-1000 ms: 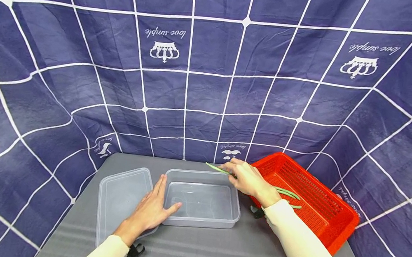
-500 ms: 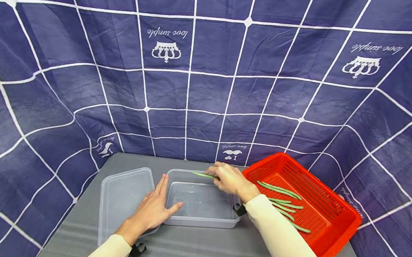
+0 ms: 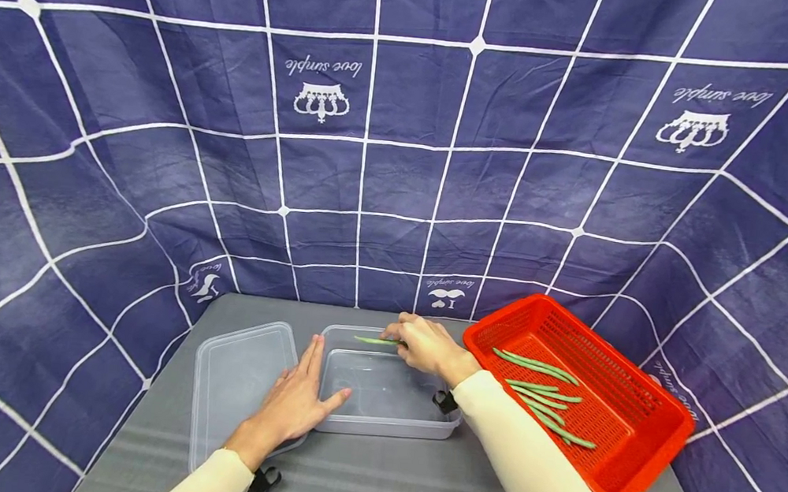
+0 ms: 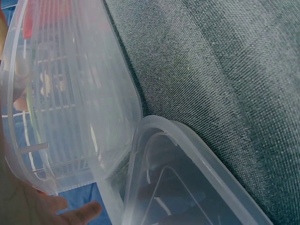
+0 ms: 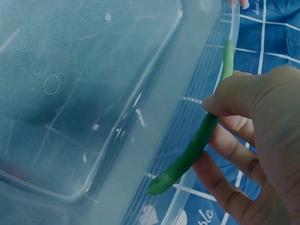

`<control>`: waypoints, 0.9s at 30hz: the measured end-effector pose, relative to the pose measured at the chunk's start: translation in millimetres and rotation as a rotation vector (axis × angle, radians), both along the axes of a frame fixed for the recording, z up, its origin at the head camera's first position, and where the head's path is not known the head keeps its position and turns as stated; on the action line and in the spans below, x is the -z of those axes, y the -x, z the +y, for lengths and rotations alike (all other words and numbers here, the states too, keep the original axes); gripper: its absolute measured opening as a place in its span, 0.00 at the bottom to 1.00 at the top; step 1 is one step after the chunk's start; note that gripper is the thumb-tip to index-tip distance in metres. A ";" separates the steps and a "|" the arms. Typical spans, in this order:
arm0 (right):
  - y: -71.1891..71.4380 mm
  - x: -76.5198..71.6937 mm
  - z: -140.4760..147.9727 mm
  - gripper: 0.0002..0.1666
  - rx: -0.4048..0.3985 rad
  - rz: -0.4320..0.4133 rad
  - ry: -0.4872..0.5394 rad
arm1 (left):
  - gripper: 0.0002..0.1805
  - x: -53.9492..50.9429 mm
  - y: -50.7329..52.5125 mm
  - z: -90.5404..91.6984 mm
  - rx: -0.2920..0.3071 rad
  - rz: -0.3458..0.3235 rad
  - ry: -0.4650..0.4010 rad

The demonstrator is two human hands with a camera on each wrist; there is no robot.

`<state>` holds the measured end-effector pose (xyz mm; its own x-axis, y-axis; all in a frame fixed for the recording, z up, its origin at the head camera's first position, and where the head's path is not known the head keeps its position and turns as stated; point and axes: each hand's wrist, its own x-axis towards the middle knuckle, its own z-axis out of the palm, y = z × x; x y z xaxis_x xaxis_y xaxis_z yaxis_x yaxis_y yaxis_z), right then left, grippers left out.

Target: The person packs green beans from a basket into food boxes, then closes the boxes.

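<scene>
A green bean (image 3: 376, 341) is pinched between the thumb and fingers of my right hand (image 3: 427, 347), over the far side of a clear plastic container (image 3: 387, 427). The right wrist view shows the bean (image 5: 187, 154) lengthwise along the container's inner wall (image 5: 154, 112), with my right hand (image 5: 258, 126) gripping it near its middle. My left hand (image 3: 291, 406) rests against the container's left edge, fingers straight and thumb spread over the near rim. In the left wrist view part of my left hand (image 4: 28, 201) shows beside the container (image 4: 93, 93).
A clear lid (image 3: 238, 389) lies left of the container, partly under my left hand; its corner (image 4: 187, 159) shows in the left wrist view. On the right stands a red basket (image 3: 636, 396) holding several green beans (image 3: 546, 366). A patterned blue cloth (image 3: 401, 175) hangs behind the grey table (image 3: 371, 481).
My right hand has moved left from the red basket's edge to above the container, carrying the bean and uncovering more beans in the basket. My left hand has stayed at the container's left edge.
</scene>
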<state>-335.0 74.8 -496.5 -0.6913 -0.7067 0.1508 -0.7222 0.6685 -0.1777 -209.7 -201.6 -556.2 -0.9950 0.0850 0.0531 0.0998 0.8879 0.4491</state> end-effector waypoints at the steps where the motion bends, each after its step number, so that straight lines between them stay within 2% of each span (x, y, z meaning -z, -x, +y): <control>1: 0.3 0.5 -0.1 0.25 0.002 0.001 -0.003 | 0.66 0.6 0.0 0.1 -0.001 -0.002 0.000; 7: 1.5 3.2 0.3 0.25 0.017 0.021 -0.007 | 0.66 1.7 0.6 1.5 -0.001 -0.006 0.002; 12: 3.1 6.2 6.2 0.26 0.034 0.043 -0.007 | 0.65 -1.6 0.0 2.9 0.003 0.004 0.008; 20: -1.1 -6.4 23.1 0.27 0.068 0.047 0.029 | 0.65 0.3 0.6 3.0 -0.002 0.010 0.011; 27: -4.6 -17.4 45.3 0.26 0.062 0.098 0.084 | 0.65 0.1 0.0 2.0 0.000 0.032 0.012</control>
<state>-330.4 120.2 -479.0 -0.7123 -0.6452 0.2764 -0.6966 0.6981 -0.1656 -209.7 -199.6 -556.3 -0.9928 0.0860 0.0839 0.1141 0.8933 0.4348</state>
